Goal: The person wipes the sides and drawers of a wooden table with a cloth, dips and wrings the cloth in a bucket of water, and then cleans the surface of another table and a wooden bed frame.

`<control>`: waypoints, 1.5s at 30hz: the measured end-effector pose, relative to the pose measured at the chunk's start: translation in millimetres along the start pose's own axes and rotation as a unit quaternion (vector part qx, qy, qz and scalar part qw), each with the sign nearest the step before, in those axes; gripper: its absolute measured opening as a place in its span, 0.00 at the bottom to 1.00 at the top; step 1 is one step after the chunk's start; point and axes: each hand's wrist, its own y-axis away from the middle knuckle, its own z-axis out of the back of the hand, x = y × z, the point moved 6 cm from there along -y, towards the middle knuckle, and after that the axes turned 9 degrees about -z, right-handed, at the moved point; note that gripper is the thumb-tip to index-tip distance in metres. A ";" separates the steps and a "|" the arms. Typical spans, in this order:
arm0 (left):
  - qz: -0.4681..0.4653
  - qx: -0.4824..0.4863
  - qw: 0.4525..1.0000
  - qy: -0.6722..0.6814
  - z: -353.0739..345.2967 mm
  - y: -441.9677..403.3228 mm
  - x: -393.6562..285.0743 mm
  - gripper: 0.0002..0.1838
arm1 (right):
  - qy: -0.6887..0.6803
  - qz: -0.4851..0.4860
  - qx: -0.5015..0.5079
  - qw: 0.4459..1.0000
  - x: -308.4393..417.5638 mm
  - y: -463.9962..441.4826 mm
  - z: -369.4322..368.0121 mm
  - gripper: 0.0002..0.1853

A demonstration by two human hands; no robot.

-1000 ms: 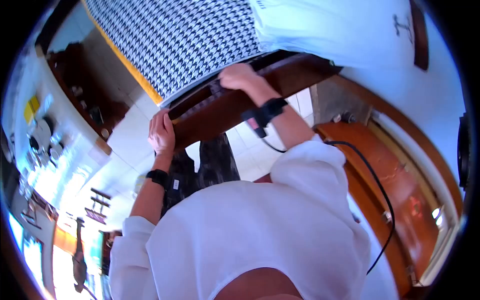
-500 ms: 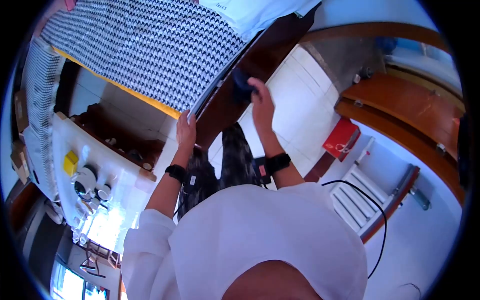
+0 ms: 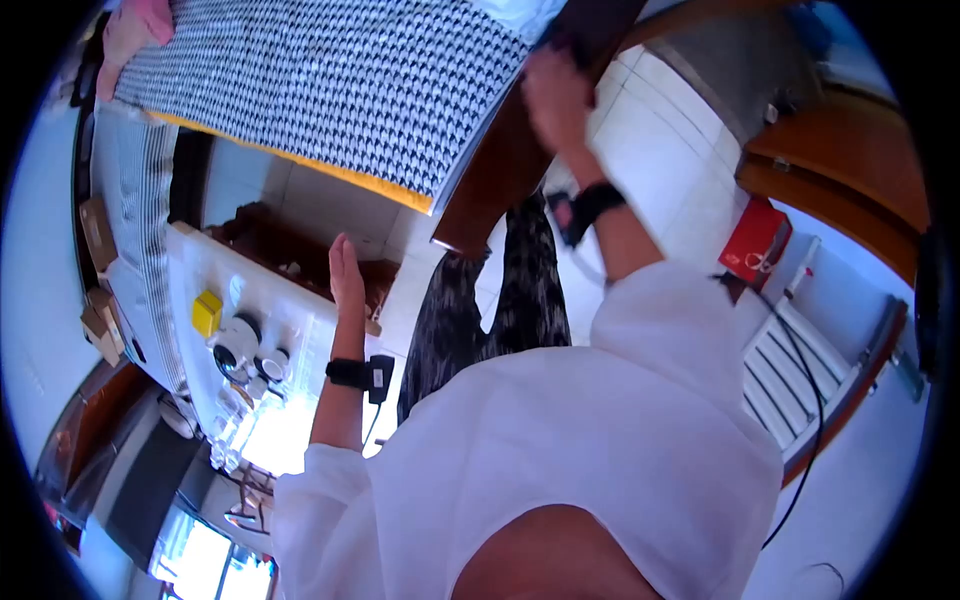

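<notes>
My right hand is closed over a dark blue item, mostly hidden by the fingers and blurred, so its kind is unclear. It is at the far part of a dark wooden board that runs along the edge of a bed with a black-and-white houndstooth cover. My left hand hangs in the air with straight fingers, holding nothing, near the corner of a pale table. Both wrists wear black straps.
The table carries a yellow box, a white kettle-like vessel and several glasses. A red box stands on the tiled floor at right, near a white radiator and a wooden cabinet. Another person's arm shows at upper left.
My right hand has slid away from me along the wooden board with the dark blue item. My left hand has come off the bed's corner and moved back toward the table.
</notes>
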 end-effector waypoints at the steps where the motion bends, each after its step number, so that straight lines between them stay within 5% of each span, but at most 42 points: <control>1: 0.000 -0.008 1.000 -0.001 1.1 -3.4 4.2 0.24 | -0.051 0.037 -0.034 0.997 35.5 36.5 5.0 0.17; 3: -0.008 -0.008 1.000 -0.002 -5.8 -18.6 -4.0 0.23 | -0.060 0.030 0.113 0.991 88.0 103.9 -15.5 0.20; 6: -0.017 0.021 1.000 0.011 -27.5 -43.8 -36.9 0.26 | -0.132 0.106 0.142 0.975 135.0 178.3 1.8 0.19; 11: -0.108 0.064 0.992 0.026 -60.2 -78.1 -116.6 0.26 | -0.119 0.196 0.095 0.969 100.6 156.3 -4.8 0.18; 15: -0.167 0.058 0.983 0.039 -100.1 -73.5 -196.0 0.23 | -0.060 -0.002 -0.001 0.998 -3.9 35.4 7.1 0.18; 19: -0.235 0.092 0.967 -0.039 -159.7 -76.9 -245.0 0.23 | -0.085 -0.088 -0.111 0.986 -70.6 -20.3 15.6 0.19; 24: -0.350 0.121 0.925 -0.085 -246.3 -112.9 -290.4 0.24 | -0.249 -0.119 0.019 0.961 -1.5 92.2 18.0 0.18; 28: -0.383 0.176 0.880 -0.219 -319.9 -139.5 -316.9 0.29 | -0.261 -0.035 0.086 0.961 30.1 180.5 29.6 0.17; 33: -0.402 0.179 0.829 -0.344 -383.2 -163.5 -306.8 0.37 | -0.595 -0.130 0.187 0.771 -19.0 197.4 7.3 0.14; 35: -0.390 0.152 0.802 -0.427 -387.3 -149.1 -304.8 0.38 | -0.625 -0.371 0.173 0.665 -65.5 196.2 -9.7 0.16; 37: -0.373 0.092 0.797 -0.467 -386.1 -144.1 -307.3 0.37 | -0.682 -0.454 0.036 0.572 -97.9 178.0 -22.6 0.18; 38: -0.379 0.083 0.798 -0.462 -386.5 -144.1 -305.5 0.36 | -0.738 -0.483 0.041 0.469 -90.2 171.7 -40.4 0.21; 39: -0.376 0.087 0.794 -0.470 -388.4 -146.2 -301.8 0.36 | -0.741 -0.487 0.043 0.460 -77.0 160.7 -58.7 0.21; 41: -0.403 0.085 0.787 -0.460 -386.5 -147.3 -304.3 0.36 | -0.809 -0.471 0.061 0.346 -37.3 135.4 -89.9 0.20; 42: -0.408 0.088 0.788 -0.452 -386.2 -146.2 -305.3 0.36 | -0.811 -0.474 0.061 0.337 -35.6 127.3 -99.9 0.20; 44: -0.418 0.090 0.785 -0.449 -387.8 -153.3 -301.9 0.36 | -0.729 -0.422 0.050 0.537 -65.7 89.4 -95.5 0.20; 45: -0.427 0.086 0.787 -0.438 -385.6 -153.0 -301.6 0.36 | -0.706 -0.414 0.062 0.570 -84.9 68.9 -86.2 0.20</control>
